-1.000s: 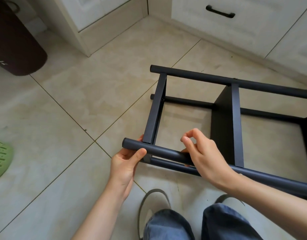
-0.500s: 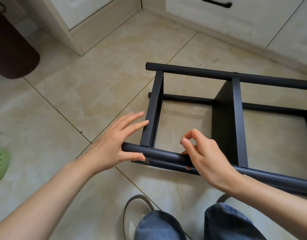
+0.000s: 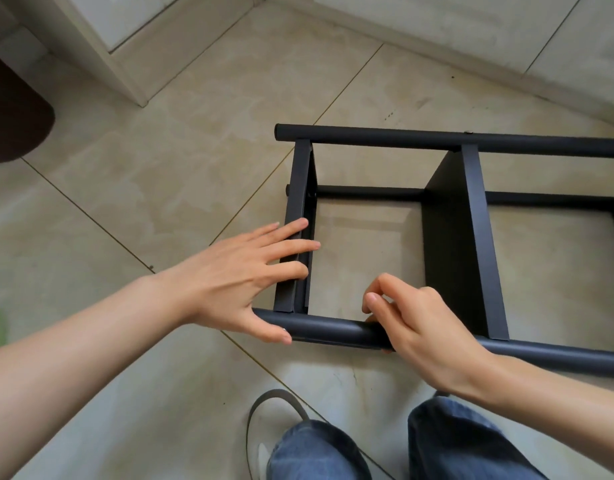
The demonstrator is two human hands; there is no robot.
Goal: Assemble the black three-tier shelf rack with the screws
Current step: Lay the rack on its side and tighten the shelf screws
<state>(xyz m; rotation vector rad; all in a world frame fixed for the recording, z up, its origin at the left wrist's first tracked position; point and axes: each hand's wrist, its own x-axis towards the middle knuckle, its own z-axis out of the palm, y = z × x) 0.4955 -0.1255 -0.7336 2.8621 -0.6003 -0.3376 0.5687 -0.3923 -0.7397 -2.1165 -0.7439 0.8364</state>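
On the tiled floor [image 3: 160, 188] in front of your knees, the black shelf rack [image 3: 451, 237] lies on its side, two long tubes running left to right with shelf panels standing between them. Your left hand [image 3: 229, 282] lies flat with straight fingers on the end panel [image 3: 296, 216], thumb reaching down to the near tube [image 3: 329, 327]. Your right hand [image 3: 419, 327] curls over that tube, forefinger and thumb pinched together above it; whether a screw sits between them I cannot tell. Press the end panel squarely against the tube so its tab meets the hole before you drive anything. Hold the tube firmly, since it looks free to roll on smooth tile. Check that the far tube [image 3: 437, 138] and middle panel [image 3: 471, 244] stay seated as you push. A dark bin [image 3: 11, 119] stands well apart at the left.
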